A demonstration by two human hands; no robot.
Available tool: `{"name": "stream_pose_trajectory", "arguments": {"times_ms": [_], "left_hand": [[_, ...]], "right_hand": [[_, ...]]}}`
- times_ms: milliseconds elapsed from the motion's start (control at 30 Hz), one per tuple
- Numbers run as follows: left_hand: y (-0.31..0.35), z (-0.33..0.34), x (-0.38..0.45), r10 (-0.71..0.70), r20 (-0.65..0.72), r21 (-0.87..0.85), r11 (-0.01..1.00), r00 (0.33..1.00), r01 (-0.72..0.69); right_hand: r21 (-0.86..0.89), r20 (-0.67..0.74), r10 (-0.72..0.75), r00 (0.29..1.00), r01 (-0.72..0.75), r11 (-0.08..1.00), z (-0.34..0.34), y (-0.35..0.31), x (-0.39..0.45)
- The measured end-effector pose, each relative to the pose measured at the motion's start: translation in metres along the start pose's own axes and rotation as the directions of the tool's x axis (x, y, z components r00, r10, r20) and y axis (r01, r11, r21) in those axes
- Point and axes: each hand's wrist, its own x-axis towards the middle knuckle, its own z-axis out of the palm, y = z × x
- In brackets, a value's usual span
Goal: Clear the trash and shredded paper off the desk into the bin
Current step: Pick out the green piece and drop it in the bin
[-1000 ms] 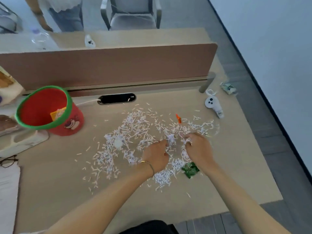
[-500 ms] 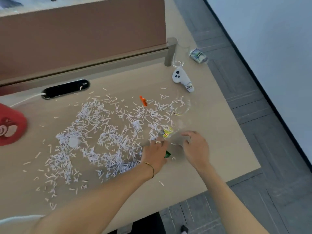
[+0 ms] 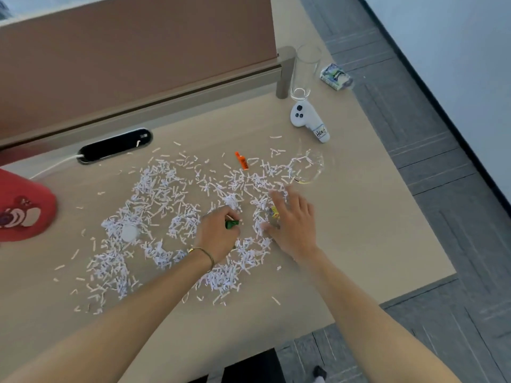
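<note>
White shredded paper (image 3: 166, 205) lies scattered across the middle of the wooden desk (image 3: 359, 217). My left hand (image 3: 218, 234) is curled shut on a small green wrapper (image 3: 231, 224) among the shreds. My right hand (image 3: 294, 225) lies spread flat on the shreds just to its right, fingers apart, beside a small yellow scrap (image 3: 274, 212). An orange scrap (image 3: 241, 160) lies further back. A clear plastic piece (image 3: 309, 170) sits at the pile's right edge. The red bin (image 3: 23, 208) stands at the left edge, only its side visible.
A white controller (image 3: 307, 120), a tall clear glass (image 3: 304, 73) and a small packet (image 3: 336, 76) sit at the back right. A brown divider panel (image 3: 138, 56) runs along the back, with a black cable port (image 3: 114, 145) below it. A white round cap (image 3: 129, 233) lies among the shreds.
The view has swung right and down, so the bin has slid to the left edge. My left hand closed on the green wrapper. My right hand opened flat over the shreds.
</note>
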Motion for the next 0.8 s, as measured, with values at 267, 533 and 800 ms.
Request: {"name": "stream_pose_trajectory", "arguments": {"times_ms": [267, 533, 800], "left_hand": [[-0.020, -0.019, -0.003, -0.049, -0.029, -0.088, 0.995, 0.998, 0.046], [-0.024, -0.035, -0.008, -0.062, -0.055, -0.157, 0.986, 0.997, 0.053], [-0.038, -0.072, -0.024, -0.038, -0.148, -0.198, 0.980, 0.988, 0.008]], "right_hand": [[-0.104, -0.174, -0.197, 0.965, 0.181, 0.978, 0.017, -0.006, 0.020], [-0.001, 0.131, -0.085, 0.988, 0.085, 0.996, -0.001, -0.026, 0.031], [0.116, 0.082, -0.244, 0.966, 0.234, 0.965, -0.018, -0.069, 0.020]]}}
